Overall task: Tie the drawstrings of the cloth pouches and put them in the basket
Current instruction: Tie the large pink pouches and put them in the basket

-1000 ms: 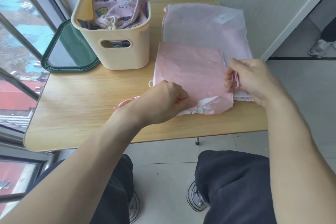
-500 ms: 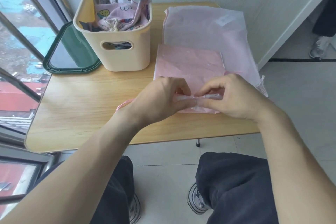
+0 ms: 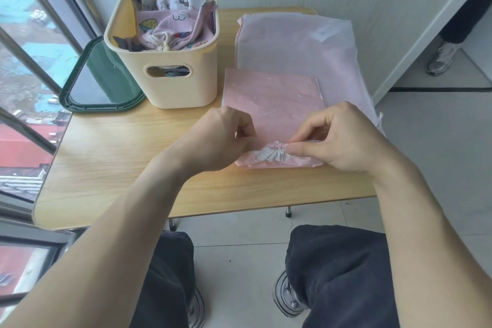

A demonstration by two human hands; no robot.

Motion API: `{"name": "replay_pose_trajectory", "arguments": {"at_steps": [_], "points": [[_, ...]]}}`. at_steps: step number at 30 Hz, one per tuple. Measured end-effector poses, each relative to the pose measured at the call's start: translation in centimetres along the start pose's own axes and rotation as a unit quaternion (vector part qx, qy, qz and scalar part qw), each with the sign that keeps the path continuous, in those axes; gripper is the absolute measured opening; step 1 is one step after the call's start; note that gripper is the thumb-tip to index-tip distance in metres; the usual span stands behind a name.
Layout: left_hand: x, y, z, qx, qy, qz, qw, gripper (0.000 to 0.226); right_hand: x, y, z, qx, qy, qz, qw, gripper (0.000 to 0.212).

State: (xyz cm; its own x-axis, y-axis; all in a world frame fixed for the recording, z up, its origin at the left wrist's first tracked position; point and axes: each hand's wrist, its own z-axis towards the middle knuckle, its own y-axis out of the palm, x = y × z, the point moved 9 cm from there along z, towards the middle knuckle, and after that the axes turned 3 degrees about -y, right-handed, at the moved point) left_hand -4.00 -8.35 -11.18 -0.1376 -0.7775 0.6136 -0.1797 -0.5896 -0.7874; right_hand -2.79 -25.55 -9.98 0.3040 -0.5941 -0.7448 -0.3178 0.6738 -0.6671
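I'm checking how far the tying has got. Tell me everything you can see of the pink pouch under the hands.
The pink pouch is a flat, rectangular piece of light pink cloth lying on the wooden table, right of the cream basket and overlapping the near end of a plastic-wrapped pink stack. Its near edge, the mouth, is gathered into tight puckers showing whitish cloth. The left hand and right hand pinch that bunched mouth from either side. No finished knot is visible.

Soft daylight enters through the window (image 3: 29,66) at frame left; shadows faint, edges bowed by wide-angle distortion.
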Motion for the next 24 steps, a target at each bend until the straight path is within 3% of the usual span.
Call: {"name": "replay_pose_trajectory", "arguments": {"at_steps": [5, 9, 11, 15, 24], "points": [[-0.9, -1.5, 0.2, 0.021, -0.019, -0.001, 1.0, 0.015, 0.5, -0.7, 0.2, 0.005, 0.017, 0.055, 0.998, 0.011], [-1.1, -1.5, -0.1, 0.013, -0.026, -0.037, 0.999, 0.025, 0.1, 1.0, 0.3, -0.039, 0.019, 0.018, 0.999, 0.01], [-1.0, -0.5, -0.1, -0.022, -0.038, -0.113, 0.993, 0.035, -0.2, 2.0, 0.5, -0.045, 0.014, -0.011, 0.999, 0.011], [0.7, 1.8, -0.1, -0.124, -0.032, -0.291, 0.948, 0.056, -1.0, 3.6, 0.9, -0.061, -0.002, -0.033, 0.998, 0.007], [0.8, 2.9, 0.2, -0.137, -0.047, -0.388, 0.91, 0.024, -0.3, 3.9, 0.7, -0.06, 0.02, -0.04, 0.997, 0.029]]}}
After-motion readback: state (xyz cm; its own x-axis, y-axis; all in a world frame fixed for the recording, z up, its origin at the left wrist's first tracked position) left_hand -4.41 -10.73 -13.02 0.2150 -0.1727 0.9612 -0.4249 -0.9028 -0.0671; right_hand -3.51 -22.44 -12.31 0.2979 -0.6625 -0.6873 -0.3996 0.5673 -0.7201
